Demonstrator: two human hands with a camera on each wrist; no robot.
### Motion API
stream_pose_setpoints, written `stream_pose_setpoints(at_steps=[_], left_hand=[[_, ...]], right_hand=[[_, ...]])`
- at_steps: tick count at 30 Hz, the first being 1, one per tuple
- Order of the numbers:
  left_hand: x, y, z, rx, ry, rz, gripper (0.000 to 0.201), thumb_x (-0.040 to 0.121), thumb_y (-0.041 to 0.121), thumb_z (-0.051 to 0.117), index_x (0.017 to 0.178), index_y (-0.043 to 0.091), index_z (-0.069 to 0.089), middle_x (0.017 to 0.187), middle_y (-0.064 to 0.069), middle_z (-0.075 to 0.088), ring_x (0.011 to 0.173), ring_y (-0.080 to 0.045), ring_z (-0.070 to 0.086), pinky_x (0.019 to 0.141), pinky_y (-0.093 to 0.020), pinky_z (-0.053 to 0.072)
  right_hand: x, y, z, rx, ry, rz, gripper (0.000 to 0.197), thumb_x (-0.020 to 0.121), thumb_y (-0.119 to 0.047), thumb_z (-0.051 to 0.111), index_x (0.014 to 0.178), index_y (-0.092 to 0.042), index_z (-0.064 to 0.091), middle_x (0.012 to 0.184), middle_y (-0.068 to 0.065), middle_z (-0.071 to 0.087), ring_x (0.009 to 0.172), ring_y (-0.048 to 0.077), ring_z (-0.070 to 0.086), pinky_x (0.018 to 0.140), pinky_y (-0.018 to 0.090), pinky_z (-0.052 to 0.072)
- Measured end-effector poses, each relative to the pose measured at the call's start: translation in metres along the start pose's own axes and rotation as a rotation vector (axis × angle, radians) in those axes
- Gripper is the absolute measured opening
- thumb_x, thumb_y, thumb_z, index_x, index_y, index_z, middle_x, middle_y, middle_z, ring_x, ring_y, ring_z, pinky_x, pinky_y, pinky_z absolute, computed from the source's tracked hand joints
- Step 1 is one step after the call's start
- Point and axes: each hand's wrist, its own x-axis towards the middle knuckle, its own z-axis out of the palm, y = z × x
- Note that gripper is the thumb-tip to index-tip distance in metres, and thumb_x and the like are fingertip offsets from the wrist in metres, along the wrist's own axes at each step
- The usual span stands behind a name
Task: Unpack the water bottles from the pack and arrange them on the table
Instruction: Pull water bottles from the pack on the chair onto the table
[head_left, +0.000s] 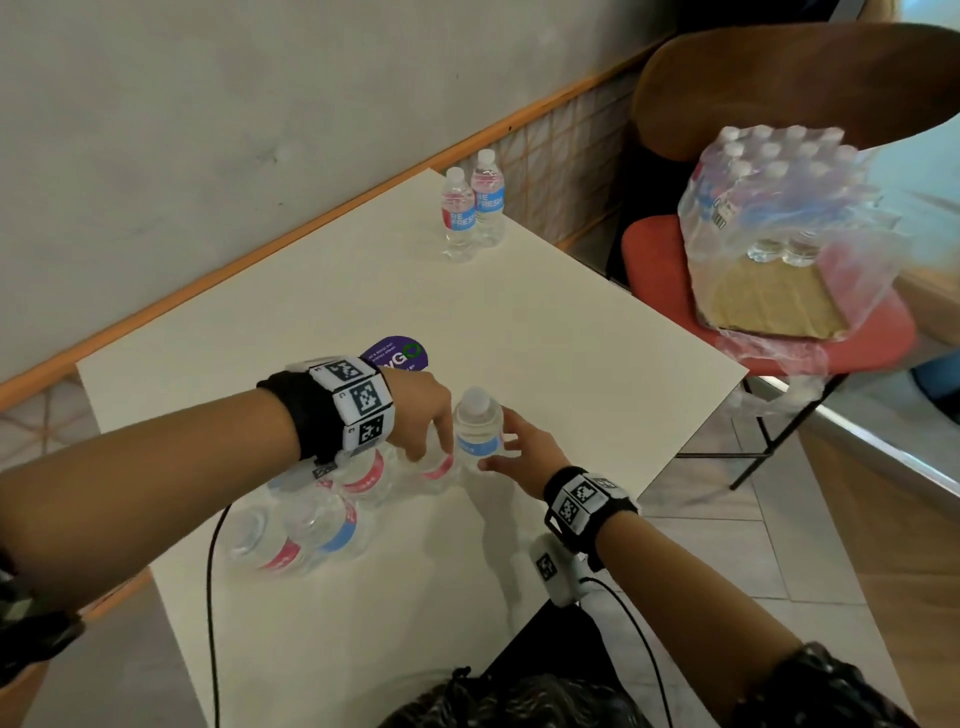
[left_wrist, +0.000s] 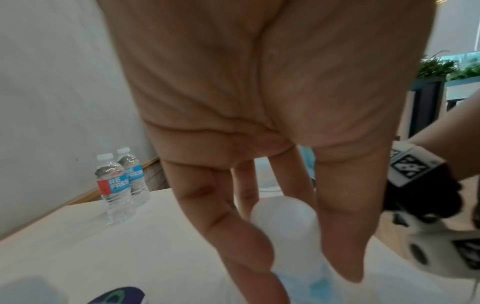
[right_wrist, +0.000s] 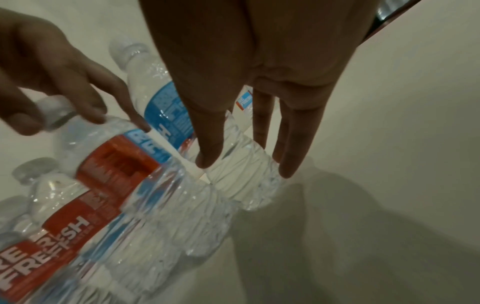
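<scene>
A water bottle (head_left: 477, 431) with a blue label (right_wrist: 166, 115) stands upright near the table's right edge. My right hand (head_left: 514, 452) is open beside it, and its straight fingertips (right_wrist: 210, 156) touch the bottle's lower body. Just left of it, my left hand (head_left: 431, 441) reaches down over a red-and-blue labelled bottle (right_wrist: 116, 164), with fingers and thumb either side of its white cap (left_wrist: 283, 222). Several more bottles (head_left: 311, 525) cluster under my left forearm. Two bottles (head_left: 472, 208) stand at the far corner. The torn plastic pack (head_left: 769, 208) holds several bottles.
The pack sits on cardboard on a red chair (head_left: 654, 260) right of the cream table (head_left: 519, 312). A purple sticker (head_left: 395, 353) lies behind my left wrist. A black cable (head_left: 210, 597) hangs across the table's near left. A wall runs along the left.
</scene>
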Motion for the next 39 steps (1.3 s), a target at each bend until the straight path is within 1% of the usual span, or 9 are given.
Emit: stream_pose_setpoints(at_steps=[4, 13, 17, 20, 23, 25, 29, 32, 39], left_hand=[[-0.010, -0.004, 0.022, 0.035, -0.071, 0.012, 0.038, 0.075, 0.025, 0.069, 0.110, 0.038, 0.068, 0.116, 0.004, 0.065, 0.104, -0.019, 0.063, 0.094, -0.038, 0.052], [-0.032, 0.001, 0.035, 0.209, -0.193, 0.092, 0.044, 0.085, 0.017, 0.063, 0.125, 0.032, 0.061, 0.131, 0.002, 0.056, 0.115, -0.021, 0.054, 0.095, -0.033, 0.044], [-0.046, 0.005, 0.024, 0.199, -0.092, 0.060, 0.047, 0.088, 0.034, 0.060, 0.134, 0.034, 0.051, 0.130, 0.004, 0.056, 0.117, -0.019, 0.052, 0.093, -0.030, 0.040], [-0.047, 0.002, 0.008, 0.128, 0.122, 0.036, 0.045, 0.089, 0.042, 0.057, 0.133, 0.034, 0.050, 0.115, 0.009, 0.061, 0.098, -0.012, 0.054, 0.085, -0.028, 0.043], [-0.034, 0.001, -0.002, 0.185, 0.258, -0.025, 0.048, 0.091, 0.040, 0.054, 0.137, 0.031, 0.044, 0.129, 0.005, 0.049, 0.114, -0.018, 0.050, 0.083, -0.032, 0.043], [-0.023, -0.001, 0.000, 0.264, 0.202, -0.100, 0.050, 0.092, 0.039, 0.053, 0.140, 0.029, 0.041, 0.136, 0.000, 0.041, 0.121, -0.024, 0.046, 0.086, -0.035, 0.044], [-0.012, -0.010, 0.008, 0.242, 0.076, -0.148, 0.030, 0.091, 0.024, 0.051, 0.120, 0.019, 0.061, 0.115, -0.005, 0.057, 0.100, -0.022, 0.055, 0.090, -0.035, 0.049], [-0.012, -0.015, 0.009, 0.189, 0.052, -0.142, 0.045, 0.091, 0.024, 0.057, 0.135, 0.014, 0.052, 0.134, -0.002, 0.055, 0.124, -0.022, 0.050, 0.102, -0.034, 0.044], [-0.012, -0.020, 0.012, 0.168, 0.051, -0.139, 0.047, 0.091, 0.026, 0.059, 0.136, 0.017, 0.051, 0.137, 0.000, 0.053, 0.127, -0.020, 0.048, 0.103, -0.032, 0.043]], right_hand=[[0.016, -0.015, 0.015, -0.115, -0.020, -0.010, 0.079, 0.077, -0.024, 0.076, 0.143, -0.033, 0.033, 0.123, 0.007, 0.053, 0.097, 0.018, 0.055, 0.086, 0.028, 0.046], [0.026, -0.042, 0.068, -0.195, -0.162, -0.063, 0.077, 0.078, -0.026, 0.075, 0.143, -0.032, 0.034, 0.121, 0.011, 0.049, 0.108, 0.027, 0.056, 0.092, 0.034, 0.044], [0.021, -0.035, 0.067, -0.202, -0.168, -0.024, 0.070, 0.079, -0.023, 0.074, 0.139, -0.024, 0.038, 0.122, 0.010, 0.050, 0.108, 0.025, 0.057, 0.083, 0.025, 0.043], [0.013, -0.025, 0.055, -0.305, -0.236, 0.044, 0.048, 0.079, -0.025, 0.073, 0.121, -0.017, 0.053, 0.115, 0.008, 0.061, 0.102, 0.023, 0.059, 0.083, 0.028, 0.046], [0.002, -0.021, 0.055, -0.349, -0.379, 0.059, 0.042, 0.079, -0.030, 0.074, 0.116, -0.018, 0.058, 0.111, 0.006, 0.067, 0.093, 0.017, 0.058, 0.079, 0.024, 0.043], [-0.002, -0.024, 0.064, -0.347, -0.415, 0.048, 0.048, 0.078, -0.036, 0.074, 0.121, -0.021, 0.058, 0.111, 0.004, 0.067, 0.093, 0.016, 0.060, 0.083, 0.024, 0.045], [-0.001, -0.032, 0.078, -0.389, -0.405, 0.010, 0.059, 0.078, -0.044, 0.072, 0.129, -0.020, 0.055, 0.111, 0.006, 0.068, 0.102, 0.021, 0.062, 0.093, 0.029, 0.047], [-0.001, -0.036, 0.081, -0.420, -0.408, -0.014, 0.059, 0.081, -0.044, 0.068, 0.131, -0.018, 0.054, 0.111, 0.008, 0.067, 0.103, 0.022, 0.061, 0.092, 0.028, 0.046], [-0.002, -0.042, 0.092, -0.521, -0.399, -0.051, 0.054, 0.083, -0.048, 0.065, 0.124, -0.013, 0.059, 0.100, 0.006, 0.065, 0.087, 0.019, 0.054, 0.082, 0.027, 0.044]])
